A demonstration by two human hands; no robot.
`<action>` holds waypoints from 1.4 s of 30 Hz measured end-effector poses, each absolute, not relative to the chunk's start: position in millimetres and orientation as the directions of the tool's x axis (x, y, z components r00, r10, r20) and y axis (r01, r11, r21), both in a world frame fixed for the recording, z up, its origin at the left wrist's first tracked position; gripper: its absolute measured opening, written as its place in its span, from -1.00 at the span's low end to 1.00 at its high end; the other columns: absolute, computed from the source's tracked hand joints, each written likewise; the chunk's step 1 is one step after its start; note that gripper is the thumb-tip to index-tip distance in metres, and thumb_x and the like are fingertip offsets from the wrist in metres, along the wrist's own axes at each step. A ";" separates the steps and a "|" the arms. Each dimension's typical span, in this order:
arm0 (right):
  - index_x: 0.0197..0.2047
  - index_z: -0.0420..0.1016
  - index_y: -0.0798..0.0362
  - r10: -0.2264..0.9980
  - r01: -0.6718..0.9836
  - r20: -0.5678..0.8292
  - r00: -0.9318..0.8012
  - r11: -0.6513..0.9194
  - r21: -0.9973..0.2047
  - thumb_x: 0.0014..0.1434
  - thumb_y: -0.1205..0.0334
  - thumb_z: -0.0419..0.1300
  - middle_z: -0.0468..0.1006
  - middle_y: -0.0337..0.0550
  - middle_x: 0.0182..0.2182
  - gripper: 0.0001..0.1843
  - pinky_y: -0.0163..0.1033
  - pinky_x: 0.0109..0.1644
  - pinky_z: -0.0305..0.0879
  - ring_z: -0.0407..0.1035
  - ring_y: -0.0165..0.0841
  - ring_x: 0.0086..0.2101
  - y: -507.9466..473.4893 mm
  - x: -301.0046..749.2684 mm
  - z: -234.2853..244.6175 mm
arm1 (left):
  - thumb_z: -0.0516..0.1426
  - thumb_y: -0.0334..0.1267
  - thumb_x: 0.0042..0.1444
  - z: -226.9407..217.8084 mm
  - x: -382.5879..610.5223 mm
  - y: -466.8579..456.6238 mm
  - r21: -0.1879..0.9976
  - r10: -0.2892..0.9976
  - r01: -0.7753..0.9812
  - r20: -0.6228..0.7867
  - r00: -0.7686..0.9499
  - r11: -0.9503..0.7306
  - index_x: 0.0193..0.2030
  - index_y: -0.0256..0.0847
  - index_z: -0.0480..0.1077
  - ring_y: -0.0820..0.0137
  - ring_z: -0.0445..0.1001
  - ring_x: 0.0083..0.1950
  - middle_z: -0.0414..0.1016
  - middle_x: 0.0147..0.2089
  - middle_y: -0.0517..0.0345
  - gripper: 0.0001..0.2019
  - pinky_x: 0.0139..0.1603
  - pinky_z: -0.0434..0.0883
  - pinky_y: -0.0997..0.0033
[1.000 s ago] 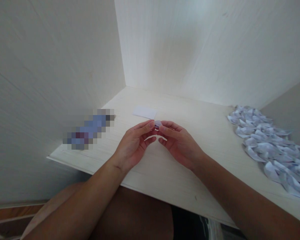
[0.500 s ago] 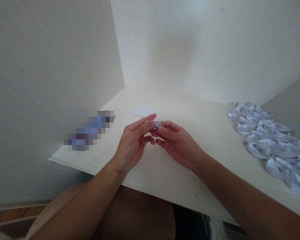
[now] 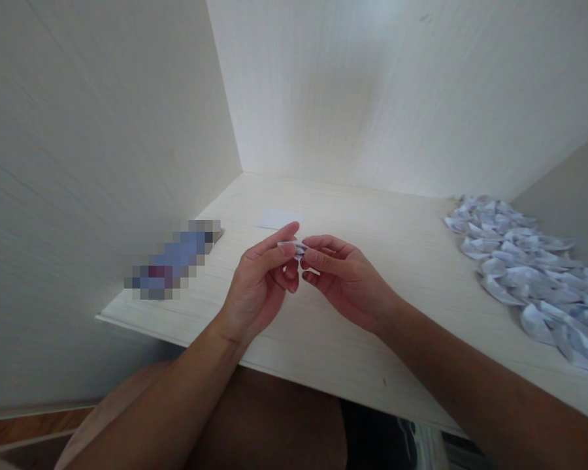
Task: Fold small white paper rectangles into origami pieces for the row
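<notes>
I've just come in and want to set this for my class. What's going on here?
A person holds a small folded piece of white paper between the fingertips of the left hand and right hand, in front of them over a pale table. A flat white sheet lies just beyond the hands. Many folded white paper pieces lie clustered on the right. On the left is a blurred-out bluish item; I can't tell what it is.

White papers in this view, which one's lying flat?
The sheet just beyond the left hand; the piece that hand pinches with the right hand looks folded, like the heaped papers.
</notes>
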State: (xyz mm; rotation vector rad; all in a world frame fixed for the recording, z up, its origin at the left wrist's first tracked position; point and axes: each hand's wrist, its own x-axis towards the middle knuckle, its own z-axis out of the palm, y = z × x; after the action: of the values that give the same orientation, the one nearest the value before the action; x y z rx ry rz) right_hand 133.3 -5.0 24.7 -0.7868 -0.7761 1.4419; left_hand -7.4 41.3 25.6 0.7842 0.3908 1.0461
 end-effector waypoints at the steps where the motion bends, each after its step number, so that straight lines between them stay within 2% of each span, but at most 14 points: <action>1: -0.25 0.69 -0.06 1.000 -0.542 -0.018 0.007 -0.012 -0.841 -0.01 0.18 0.58 0.66 -0.27 -0.30 -0.75 -0.20 -0.15 0.33 0.46 -0.41 -0.28 -5.0 133.8 25.3 | 0.42 -0.30 -0.07 25.7 -7.6 40.7 0.743 0.879 -0.614 0.072 0.470 0.267 -0.16 -0.16 0.67 0.59 0.34 -0.61 0.48 -0.55 0.31 -0.73 -0.64 0.32 0.66; 4: -0.28 0.69 -0.07 0.999 -0.549 -0.027 0.031 -0.006 -0.836 -0.03 0.21 0.58 0.63 -0.30 -0.34 -0.77 -0.22 -0.16 0.32 0.44 -0.43 -0.30 -5.2 134.9 28.4 | 0.42 -0.29 -0.04 26.5 -9.1 40.7 0.758 0.876 -0.596 0.069 0.477 0.265 -0.15 -0.16 0.67 0.57 0.35 -0.60 0.46 -0.57 0.31 -0.74 -0.63 0.33 0.65; 8: -0.30 0.68 -0.08 0.999 -0.548 -0.027 0.032 -0.005 -0.837 -0.03 0.22 0.57 0.63 -0.30 -0.34 -0.78 -0.20 -0.15 0.32 0.45 -0.39 -0.26 -5.2 136.1 32.9 | 0.43 -0.37 -0.04 30.2 -14.9 47.5 0.768 0.841 -0.562 0.058 0.538 0.308 -0.14 -0.21 0.68 0.50 0.52 -0.41 0.63 -0.36 0.13 -0.73 -0.49 0.46 0.63; 13: -0.31 0.68 -0.07 0.998 -0.535 -0.053 0.034 -0.027 -0.845 -0.04 0.23 0.57 0.64 -0.29 -0.33 -0.79 -0.24 -0.15 0.31 0.45 -0.41 -0.26 -4.7 139.0 34.9 | 0.36 -0.43 0.05 35.0 -23.5 58.2 0.821 0.798 -0.461 0.011 0.602 0.337 -0.18 -0.34 0.69 0.43 0.60 -0.31 0.67 -0.31 0.01 -0.83 -0.34 0.57 0.57; 17: -0.35 0.69 -0.04 0.998 -0.532 -0.070 -0.007 -0.063 -0.845 -0.06 0.25 0.56 0.65 -0.29 -0.35 -0.81 -0.26 -0.13 0.33 0.46 -0.42 -0.27 -5.2 141.1 36.9 | 0.36 -0.44 0.05 35.1 -28.8 62.6 0.845 0.768 -0.387 -0.041 0.639 0.368 -0.20 -0.34 0.69 0.38 0.66 -0.25 0.72 -0.22 -0.06 -0.85 -0.19 0.63 0.49; 20: -0.35 0.70 -0.04 0.997 -0.515 -0.074 -0.026 -0.077 -0.853 -0.07 0.26 0.56 0.68 -0.27 -0.32 -0.81 -0.28 -0.13 0.33 0.48 -0.42 -0.25 -5.1 141.6 38.0 | 0.39 -0.44 0.03 35.1 -34.2 66.0 0.851 0.736 -0.352 -0.059 0.675 0.391 -0.20 -0.33 0.70 0.35 0.68 -0.23 0.73 -0.21 -0.06 -0.84 -0.18 0.65 0.47; 23: -0.34 0.71 -0.04 0.997 -0.497 -0.073 -0.035 -0.081 -0.864 -0.08 0.27 0.56 0.69 -0.26 -0.31 -0.81 -0.25 -0.09 0.34 0.50 -0.40 -0.24 -4.3 141.5 37.1 | 0.45 -0.45 -0.05 37.1 -38.7 69.0 0.857 0.724 -0.317 -0.090 0.684 0.405 -0.25 -0.31 0.70 0.37 0.68 -0.30 0.73 -0.27 -0.04 -0.82 -0.17 0.66 0.44; 26: -0.34 0.71 -0.03 0.997 -0.484 -0.068 -0.025 -0.072 -0.872 -0.09 0.29 0.56 0.70 -0.25 -0.31 -0.80 -0.21 -0.02 0.35 0.50 -0.39 -0.23 -3.5 141.3 35.6 | 0.49 -0.45 -0.15 40.5 -40.2 69.7 0.879 0.754 -0.291 -0.110 0.647 0.378 -0.32 -0.29 0.70 0.37 0.67 -0.36 0.71 -0.35 0.01 -0.80 -0.20 0.66 0.43; 30: -0.33 0.71 -0.02 0.996 -0.475 -0.079 -0.037 -0.087 -0.876 -0.07 0.30 0.55 0.70 -0.25 -0.32 -0.81 -0.19 0.01 0.35 0.51 -0.39 -0.23 -3.3 141.5 35.8 | 0.51 -0.42 -0.17 42.4 -41.0 69.8 0.909 0.784 -0.274 -0.085 0.616 0.314 -0.32 -0.30 0.70 0.35 0.68 -0.32 0.72 -0.34 -0.02 -0.78 -0.21 0.65 0.44; 36: -0.33 0.70 0.00 0.981 -0.479 -0.158 -0.111 -0.192 -0.856 -0.08 0.28 0.55 0.70 -0.22 -0.31 -0.79 -0.21 -0.10 0.33 0.52 -0.38 -0.26 -4.9 141.9 37.4 | 0.51 -0.40 -0.16 38.3 -47.0 75.8 0.926 0.745 -0.193 -0.124 0.655 0.324 -0.28 -0.28 0.71 0.27 0.71 -0.31 0.72 -0.32 -0.07 -0.76 -0.17 0.65 0.35; 42: -0.36 0.67 0.00 0.971 -0.428 -0.218 -0.100 -0.240 -0.871 -0.07 0.27 0.55 0.69 -0.20 -0.33 -0.81 -0.23 -0.15 0.33 0.52 -0.37 -0.26 -6.6 142.6 38.0 | 0.52 -0.37 -0.19 36.8 -48.1 78.7 0.931 0.726 -0.153 -0.149 0.671 0.332 -0.30 -0.26 0.71 0.30 0.70 -0.34 0.72 -0.33 -0.06 -0.76 -0.23 0.64 0.42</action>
State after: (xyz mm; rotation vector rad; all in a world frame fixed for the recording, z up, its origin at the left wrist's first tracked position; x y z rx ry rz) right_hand 142.6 -6.6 38.0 -1.0011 -0.7759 1.5958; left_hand -48.1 78.7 36.8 1.0895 0.6220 0.6248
